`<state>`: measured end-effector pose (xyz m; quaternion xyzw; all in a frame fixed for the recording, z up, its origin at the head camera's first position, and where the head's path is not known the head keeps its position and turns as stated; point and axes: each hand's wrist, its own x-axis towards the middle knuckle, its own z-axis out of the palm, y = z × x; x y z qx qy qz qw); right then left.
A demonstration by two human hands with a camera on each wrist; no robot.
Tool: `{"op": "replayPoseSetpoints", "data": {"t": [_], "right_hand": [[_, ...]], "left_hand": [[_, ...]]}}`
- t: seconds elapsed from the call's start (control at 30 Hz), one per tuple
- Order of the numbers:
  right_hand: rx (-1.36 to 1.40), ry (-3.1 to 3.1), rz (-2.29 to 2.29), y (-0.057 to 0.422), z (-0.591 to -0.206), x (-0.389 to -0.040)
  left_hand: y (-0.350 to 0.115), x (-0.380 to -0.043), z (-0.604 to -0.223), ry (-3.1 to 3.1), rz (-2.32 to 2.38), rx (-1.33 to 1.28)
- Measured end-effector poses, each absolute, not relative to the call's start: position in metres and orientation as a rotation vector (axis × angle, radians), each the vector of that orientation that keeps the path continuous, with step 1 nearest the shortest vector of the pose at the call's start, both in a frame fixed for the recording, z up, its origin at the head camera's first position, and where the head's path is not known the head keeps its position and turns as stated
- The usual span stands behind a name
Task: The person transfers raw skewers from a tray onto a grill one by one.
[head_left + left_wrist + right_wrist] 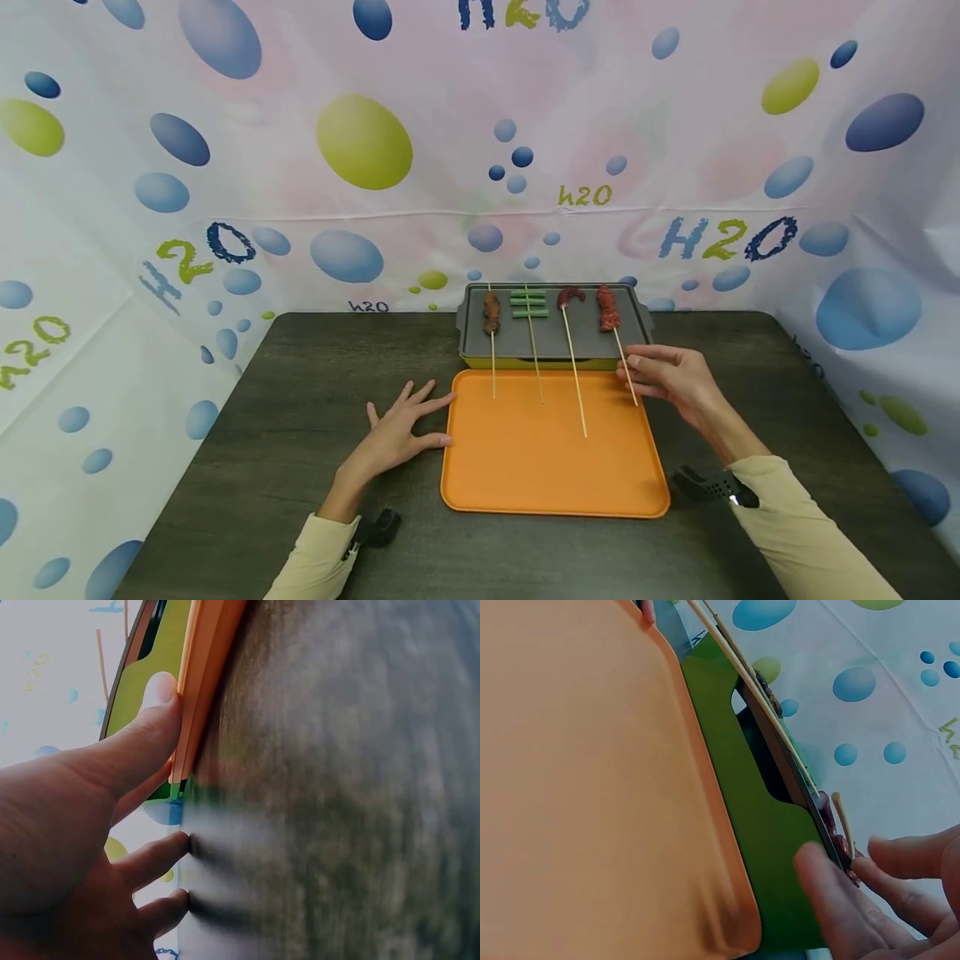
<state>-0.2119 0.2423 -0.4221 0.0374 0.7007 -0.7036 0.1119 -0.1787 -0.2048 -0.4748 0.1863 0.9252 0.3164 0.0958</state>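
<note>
My right hand (pixel 675 379) pinches the stick of the rightmost skewer, whose red meat (pixel 608 310) lies on the dark grill plate (pixel 551 342). In the right wrist view the thumb and a fingertip meet at that stick (pixel 844 823). Fingers spread, my left hand (pixel 392 440) touches the left edge of an orange tray (pixel 551 479) with thumb and forefinger. Three more skewers lie across the grill: browned meat (pixel 491 315), green pieces (pixel 529 313), and a curled dark red piece (pixel 570 295). Their sticks reach out over the tray.
The grill has a green base (pixel 742 802) and stands at the table's back edge, directly behind the tray. Dark wood tabletop (pixel 315 375) extends around both. A printed sheet with bubbles (pixel 363 142) hangs behind the table. Each wrist wears a black strap.
</note>
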Motion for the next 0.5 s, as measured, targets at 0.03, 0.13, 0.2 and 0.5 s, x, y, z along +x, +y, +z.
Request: {"op": "replayPoseSetpoints", "data": {"t": [0.03, 0.13, 0.2, 0.5], "right_hand": [[0.086, 2.086, -2.044, 0.243, -0.423, -0.210], [0.007, 2.167, -2.009, 0.246, -0.425, -0.203], [-0.059, 2.248, -1.990, 0.248, -0.430, -0.195], [-0.194, 2.808, -1.627, 0.262, -0.453, -0.166]], "left_hand": [[-0.205, -0.179, -0.474, 2.742, 0.941, 0.558], [-0.208, -0.181, -0.473, 2.738, 0.932, 0.559], [-0.211, -0.181, -0.473, 2.735, 0.927, 0.563], [-0.228, -0.173, -0.469, 2.824, 0.889, 0.476]]}}
